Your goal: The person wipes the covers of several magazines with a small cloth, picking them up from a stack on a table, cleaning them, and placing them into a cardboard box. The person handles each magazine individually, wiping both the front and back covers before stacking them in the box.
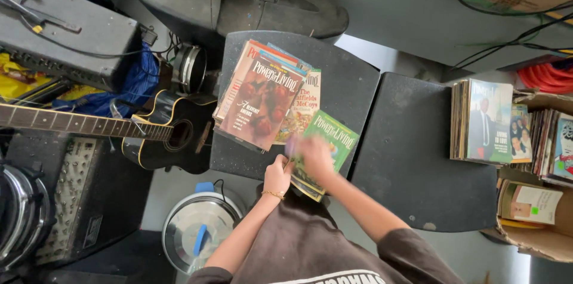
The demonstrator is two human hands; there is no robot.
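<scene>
My left hand [278, 172] grips the near left edge of a small stack of green-covered magazines [331, 134] lying on a dark round-cornered stool top [349, 75]. My right hand [313, 155], blurred by motion, lies on top of that same stack near its left edge. Just beyond my hands, a taller fanned stack of magazines with a red-brown cover [259, 102] rests on the same stool top.
A second dark stool top [418, 158] stands to the right. Further right are upright magazine stacks [480, 120] and a cardboard box [537, 230]. A black acoustic guitar [161, 131], amplifiers [65, 27] and a drum crowd the left. A metal lidded pot [197, 227] sits below.
</scene>
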